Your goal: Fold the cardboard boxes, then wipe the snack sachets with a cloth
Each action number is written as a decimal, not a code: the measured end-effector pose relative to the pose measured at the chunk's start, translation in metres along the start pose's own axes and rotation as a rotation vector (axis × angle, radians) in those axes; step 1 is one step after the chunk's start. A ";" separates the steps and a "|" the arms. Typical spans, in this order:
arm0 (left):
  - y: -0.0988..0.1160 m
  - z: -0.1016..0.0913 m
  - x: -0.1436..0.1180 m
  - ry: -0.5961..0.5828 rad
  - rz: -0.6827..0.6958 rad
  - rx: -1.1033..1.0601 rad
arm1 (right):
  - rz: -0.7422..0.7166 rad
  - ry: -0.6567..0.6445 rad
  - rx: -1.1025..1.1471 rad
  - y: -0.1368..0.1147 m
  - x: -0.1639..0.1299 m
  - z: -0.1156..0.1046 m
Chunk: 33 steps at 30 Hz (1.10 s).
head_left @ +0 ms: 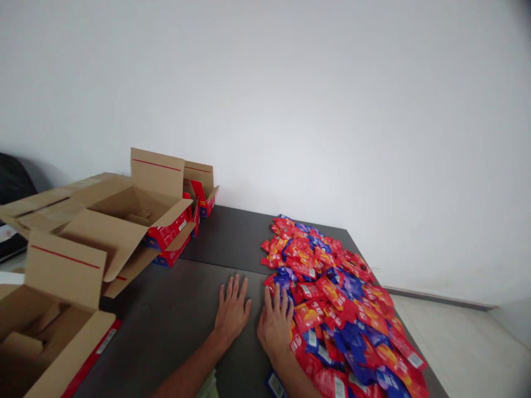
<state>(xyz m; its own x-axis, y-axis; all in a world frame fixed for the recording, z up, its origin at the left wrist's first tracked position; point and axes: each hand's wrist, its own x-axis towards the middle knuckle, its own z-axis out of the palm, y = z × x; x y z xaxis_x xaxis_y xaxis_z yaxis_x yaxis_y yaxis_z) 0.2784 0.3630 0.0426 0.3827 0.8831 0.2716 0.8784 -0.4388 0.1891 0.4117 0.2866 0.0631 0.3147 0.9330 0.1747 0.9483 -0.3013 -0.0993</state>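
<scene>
– What stands on the left of the dark table [153,326]?
– Cardboard boxes [166,235], unsealed, flaps raised.
– Your hands?
– Apart. My left hand [232,310] lies palm down on bare surface, fingers spread, holding nothing. My right hand [275,327], likewise flat, has its fingers at the left edge of the red and blue packets [332,298].
– Their position?
– Heaped loosely along the table's right side, overlapping.

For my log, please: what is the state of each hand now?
Left hand: open, palm down on the table.
Right hand: open, palm down, at the packets.
</scene>
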 end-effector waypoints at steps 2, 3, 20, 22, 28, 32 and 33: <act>0.000 0.001 -0.002 0.009 0.005 -0.009 | -0.004 0.005 -0.002 -0.001 -0.002 0.001; -0.001 0.002 -0.003 0.014 0.006 -0.013 | -0.005 0.007 -0.004 -0.002 -0.002 0.002; -0.009 0.024 -0.012 0.091 0.042 -0.016 | -0.029 0.129 -0.015 0.001 -0.009 0.028; -0.010 0.030 -0.013 0.092 0.043 -0.019 | -0.033 0.145 -0.009 0.002 -0.010 0.032; -0.013 0.043 -0.013 0.115 0.047 -0.014 | -0.023 0.192 0.017 0.004 -0.013 0.042; -0.014 0.042 -0.014 0.107 0.051 -0.004 | -0.025 0.215 0.032 0.006 -0.019 0.037; -0.014 0.041 -0.014 0.102 0.058 -0.005 | -0.026 0.220 0.035 0.006 -0.022 0.034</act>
<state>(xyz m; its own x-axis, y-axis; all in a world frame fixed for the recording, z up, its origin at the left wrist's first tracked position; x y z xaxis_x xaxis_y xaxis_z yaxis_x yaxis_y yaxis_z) 0.2728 0.3632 -0.0030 0.4019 0.8347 0.3765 0.8541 -0.4900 0.1747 0.4089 0.2712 0.0254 0.2950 0.8738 0.3866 0.9555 -0.2672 -0.1252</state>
